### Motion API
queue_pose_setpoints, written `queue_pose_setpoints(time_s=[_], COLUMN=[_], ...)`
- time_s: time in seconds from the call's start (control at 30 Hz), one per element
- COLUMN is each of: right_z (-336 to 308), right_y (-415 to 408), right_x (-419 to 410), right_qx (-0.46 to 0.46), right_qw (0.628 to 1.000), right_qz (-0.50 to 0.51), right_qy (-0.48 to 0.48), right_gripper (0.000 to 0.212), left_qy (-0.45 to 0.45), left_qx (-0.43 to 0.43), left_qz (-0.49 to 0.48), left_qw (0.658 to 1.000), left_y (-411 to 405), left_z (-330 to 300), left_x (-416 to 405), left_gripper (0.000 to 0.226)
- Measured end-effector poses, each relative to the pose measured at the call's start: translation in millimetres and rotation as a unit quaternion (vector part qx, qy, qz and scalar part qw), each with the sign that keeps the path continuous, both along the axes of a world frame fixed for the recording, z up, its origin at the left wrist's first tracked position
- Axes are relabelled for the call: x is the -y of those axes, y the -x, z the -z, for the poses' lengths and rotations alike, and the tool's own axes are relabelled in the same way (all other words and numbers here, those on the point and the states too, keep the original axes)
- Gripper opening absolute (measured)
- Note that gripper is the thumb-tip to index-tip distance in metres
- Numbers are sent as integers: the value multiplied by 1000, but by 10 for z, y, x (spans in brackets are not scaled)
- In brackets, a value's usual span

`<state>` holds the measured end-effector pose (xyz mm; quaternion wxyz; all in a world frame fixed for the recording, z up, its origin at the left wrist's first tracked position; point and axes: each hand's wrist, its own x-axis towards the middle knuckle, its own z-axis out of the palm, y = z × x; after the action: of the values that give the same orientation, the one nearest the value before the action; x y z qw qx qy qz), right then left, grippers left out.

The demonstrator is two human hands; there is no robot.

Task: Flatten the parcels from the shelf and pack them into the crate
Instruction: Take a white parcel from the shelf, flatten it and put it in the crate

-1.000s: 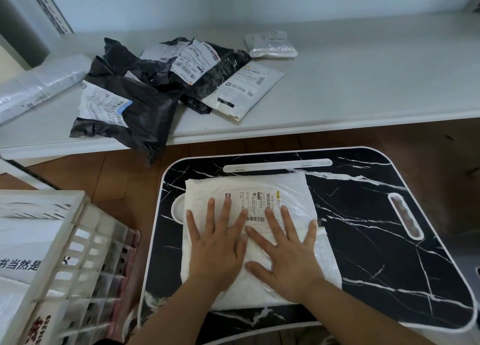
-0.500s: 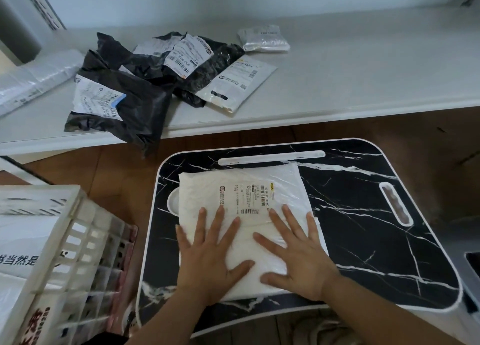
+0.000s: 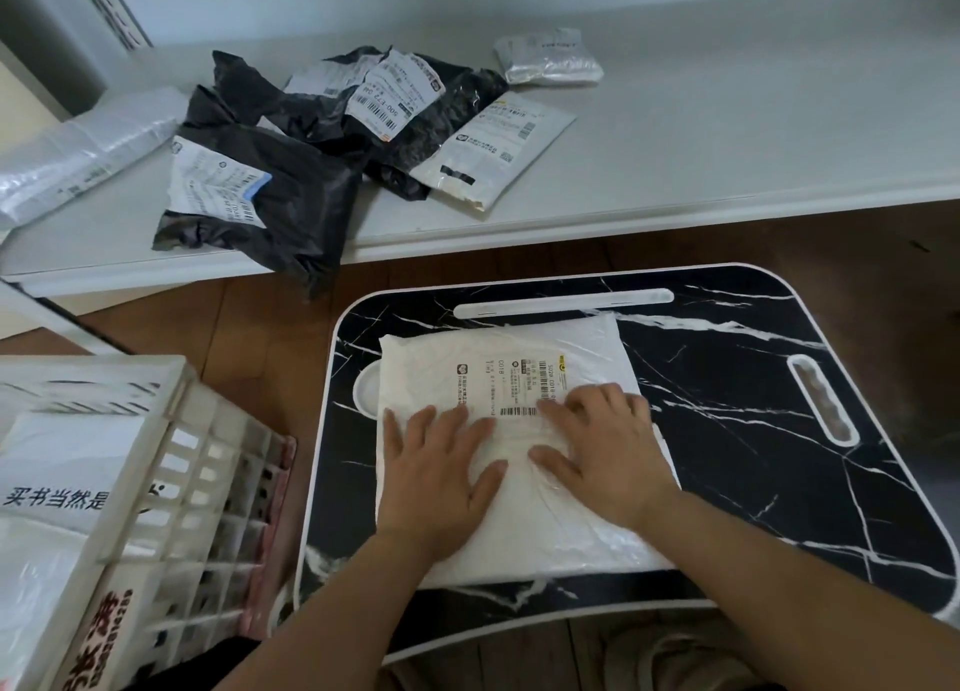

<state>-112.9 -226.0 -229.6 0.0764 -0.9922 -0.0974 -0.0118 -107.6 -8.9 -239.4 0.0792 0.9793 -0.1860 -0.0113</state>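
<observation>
The white parcel [image 3: 519, 446] lay flat on the marble tray [image 3: 753, 430], centre frame. Both palms, left hand [image 3: 439, 474] and right hand [image 3: 605, 456], pressed open on it (gripping nothing). The crate [image 3: 124, 482] sat lower left, nearer the left hand.

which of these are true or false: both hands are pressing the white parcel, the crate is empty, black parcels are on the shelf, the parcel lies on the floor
1. Both hands press the white parcel. True: the left hand and right hand lie flat on it.
2. The crate is empty. False: a white bag with printed characters already lies inside.
3. Black parcels are on the shelf. True.
4. The white parcel lies on the floor. False: it rests on the black marble-patterned lap table.
</observation>
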Motion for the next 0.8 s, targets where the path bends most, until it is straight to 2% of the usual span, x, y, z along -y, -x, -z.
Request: queue_pose_setpoints(time_s=[0.13, 0.27, 0.5, 0.8], right_z=[-49, 112, 274, 268], right_y=[-410, -597, -622, -671], right_x=[-156, -183, -160, -153], right_qx=[16, -26, -36, -57], right_qw=[999, 997, 996, 996], right_qz=[19, -42, -41, -38], right_qy=[35, 64, 69, 57], right_gripper=[58, 65, 66, 63], left_qy=[12, -38, -43, -46], left_qx=[49, 17, -10, -50], left_qz=[6, 9, -1, -14], left_qw=[999, 999, 999, 998], left_y=[-371, -555, -610, -654], left_z=[-121, -30, 199, 196], left_x=[107, 117, 110, 131], left_gripper=[51, 58, 61, 61])
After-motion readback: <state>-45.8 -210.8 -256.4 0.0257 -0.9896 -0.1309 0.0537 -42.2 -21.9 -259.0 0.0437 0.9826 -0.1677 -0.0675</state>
